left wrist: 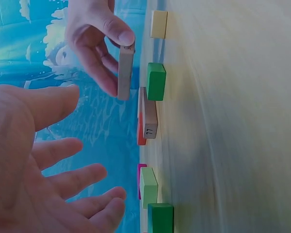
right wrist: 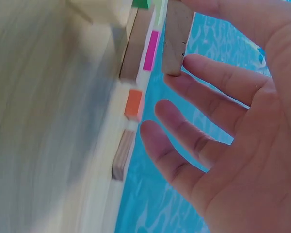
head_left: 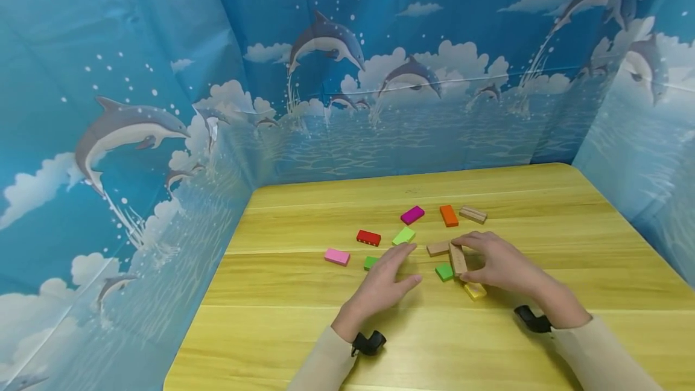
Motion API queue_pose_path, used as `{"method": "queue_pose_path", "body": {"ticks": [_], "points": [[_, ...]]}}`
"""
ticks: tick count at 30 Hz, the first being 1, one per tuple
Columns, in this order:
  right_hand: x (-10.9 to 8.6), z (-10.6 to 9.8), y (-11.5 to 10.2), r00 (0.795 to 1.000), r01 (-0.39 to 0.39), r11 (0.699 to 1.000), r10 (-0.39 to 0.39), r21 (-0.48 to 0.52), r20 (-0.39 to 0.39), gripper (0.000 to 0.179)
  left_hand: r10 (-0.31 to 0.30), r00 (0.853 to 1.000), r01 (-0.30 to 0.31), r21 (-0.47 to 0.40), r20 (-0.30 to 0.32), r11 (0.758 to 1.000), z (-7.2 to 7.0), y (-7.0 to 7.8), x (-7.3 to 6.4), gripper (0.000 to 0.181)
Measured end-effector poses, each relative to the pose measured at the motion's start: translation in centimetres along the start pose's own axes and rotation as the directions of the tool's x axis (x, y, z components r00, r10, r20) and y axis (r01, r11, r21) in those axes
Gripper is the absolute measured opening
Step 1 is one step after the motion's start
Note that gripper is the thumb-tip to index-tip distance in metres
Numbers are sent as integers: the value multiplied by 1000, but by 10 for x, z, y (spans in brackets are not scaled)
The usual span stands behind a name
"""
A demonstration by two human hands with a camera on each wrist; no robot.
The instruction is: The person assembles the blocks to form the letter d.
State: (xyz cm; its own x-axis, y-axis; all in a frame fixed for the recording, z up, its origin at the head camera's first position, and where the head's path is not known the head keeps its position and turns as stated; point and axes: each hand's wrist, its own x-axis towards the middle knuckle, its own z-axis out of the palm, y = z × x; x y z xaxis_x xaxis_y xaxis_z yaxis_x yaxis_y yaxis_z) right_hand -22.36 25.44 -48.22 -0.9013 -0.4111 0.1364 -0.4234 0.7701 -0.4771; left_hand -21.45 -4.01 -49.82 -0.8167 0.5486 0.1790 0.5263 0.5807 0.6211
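My right hand (head_left: 502, 264) pinches a plain wooden block (head_left: 458, 259) by its two ends, between thumb and fingertips. In the left wrist view that wooden block (left wrist: 125, 73) is held above the tabletop. A second wooden block (head_left: 437, 248), marked with a number in the left wrist view, lies on the table just left of it. Around the right hand lie a green block (head_left: 444, 272) and a yellow block (head_left: 475, 291). My left hand (head_left: 380, 285) hovers with fingers spread and holds nothing. Close beyond it are another green block (head_left: 370, 262), partly hidden, and a light green block (head_left: 404, 235).
Farther back on the wood-grain table (head_left: 293, 330) lie a magenta block (head_left: 412, 215), an orange block (head_left: 449, 216) and a striped wooden block (head_left: 473, 215). Toward the left are a red block (head_left: 368, 238) and a pink block (head_left: 337, 257). A dolphin-print curtain (head_left: 412, 119) borders the table.
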Motion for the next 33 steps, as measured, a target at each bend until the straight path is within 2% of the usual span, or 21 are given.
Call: {"method": "queue_pose_path", "body": {"ticks": [7, 14, 19, 27, 33], "points": [[9, 13, -11, 1000, 19, 1000, -19, 19, 11, 70, -15, 999, 15, 17, 29, 1000, 2, -2, 4, 65], [16, 24, -24, 997, 74, 997, -74, -5, -5, 70, -20, 998, 18, 30, 60, 999, 6, -6, 6, 65], [22, 32, -30, 996, 89, 996, -89, -15, 17, 70, -24, 995, 19, 51, 95, 999, 9, -6, 5, 65], [25, 42, -33, 996, 76, 997, -76, -16, 45, 72, 11, 994, -24, 120, 111, 992, 12, -6, 6, 62], [23, 46, -35, 996, 77, 997, -75, -32, 51, 72, 13, 988, -47, 225, 151, 973, 13, -4, 3, 54]]}}
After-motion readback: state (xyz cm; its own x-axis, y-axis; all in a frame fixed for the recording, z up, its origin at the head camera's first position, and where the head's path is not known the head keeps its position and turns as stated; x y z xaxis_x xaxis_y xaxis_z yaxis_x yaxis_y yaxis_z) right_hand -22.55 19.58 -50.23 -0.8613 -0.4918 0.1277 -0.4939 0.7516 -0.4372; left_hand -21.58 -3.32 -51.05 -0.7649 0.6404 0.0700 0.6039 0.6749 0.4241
